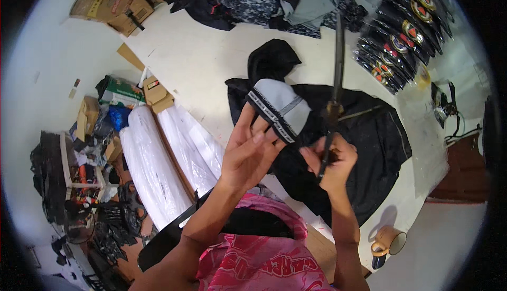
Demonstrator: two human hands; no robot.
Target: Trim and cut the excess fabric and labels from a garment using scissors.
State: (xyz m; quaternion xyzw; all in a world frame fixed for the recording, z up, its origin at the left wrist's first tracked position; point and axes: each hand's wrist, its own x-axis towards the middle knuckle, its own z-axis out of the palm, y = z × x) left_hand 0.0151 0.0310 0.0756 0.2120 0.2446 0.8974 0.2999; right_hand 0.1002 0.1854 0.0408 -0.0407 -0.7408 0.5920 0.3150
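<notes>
My left hand (pixel 248 153) holds up a small grey fabric piece (pixel 288 106), rounded at its top. A black band (pixel 270 117) with white print runs along its lower edge, and my fingers are tucked behind it. In my right hand (pixel 338 159) is a long, dark tool (pixel 338 58), seemingly scissors seen edge-on, pointing toward the far side of the table. My fingers wrap round its near end, and the grip is partly hidden. Beneath both hands a black garment (pixel 364 169) lies spread on the white table (pixel 174 53).
Dark and grey patterned clothes (pixel 259 0) are heaped at the far edge. Bagged black items with round emblems (pixel 398 34) lie far right. A tan mug (pixel 390 239) stands at the near right. Plastic-wrapped white rolls (pixel 153 164), a cardboard box (pixel 111 5) and clutter are on the left.
</notes>
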